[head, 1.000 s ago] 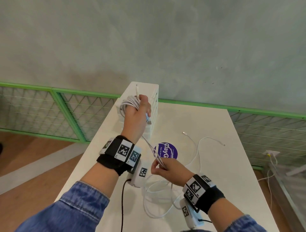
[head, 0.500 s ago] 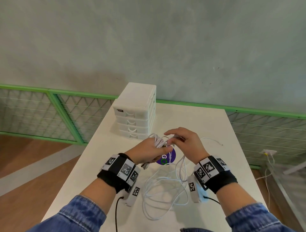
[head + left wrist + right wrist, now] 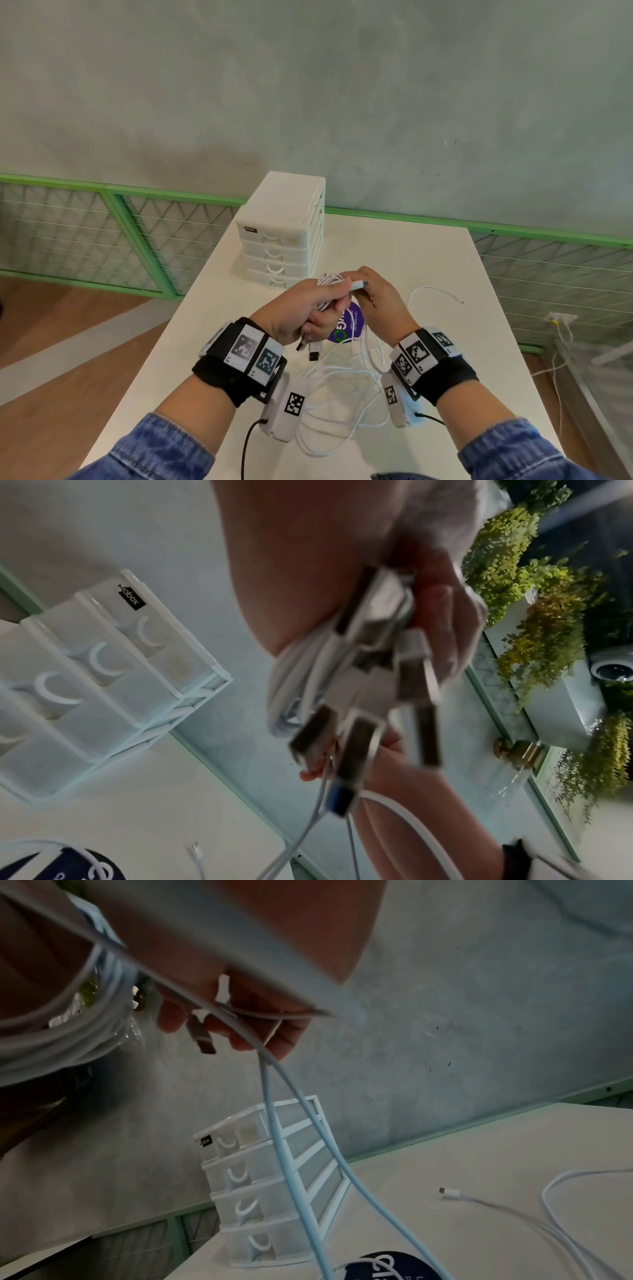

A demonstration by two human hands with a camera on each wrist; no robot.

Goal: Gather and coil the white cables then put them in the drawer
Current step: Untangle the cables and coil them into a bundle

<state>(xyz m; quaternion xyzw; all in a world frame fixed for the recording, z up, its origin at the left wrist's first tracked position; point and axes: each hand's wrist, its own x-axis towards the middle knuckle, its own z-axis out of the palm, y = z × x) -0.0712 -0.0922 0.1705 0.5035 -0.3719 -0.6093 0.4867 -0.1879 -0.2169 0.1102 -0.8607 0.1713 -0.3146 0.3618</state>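
While left hand (image 3: 301,315) clutches coiled white cables (image 3: 330,279) | right hand (image 3: 375,294) pinches metal plug (image 3: 359,285)

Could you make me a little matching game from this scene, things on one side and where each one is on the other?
Things:
1. coiled bundle of white cables
2. loose cable end
3. drawer unit
4. purple round sticker

Places:
A. flat on the table under the hands
B. lying free on the table, to the right
C. held in the grip of the left hand
D. standing at the far left of the table

Pairs: 1-C, 2-B, 3-D, 4-A
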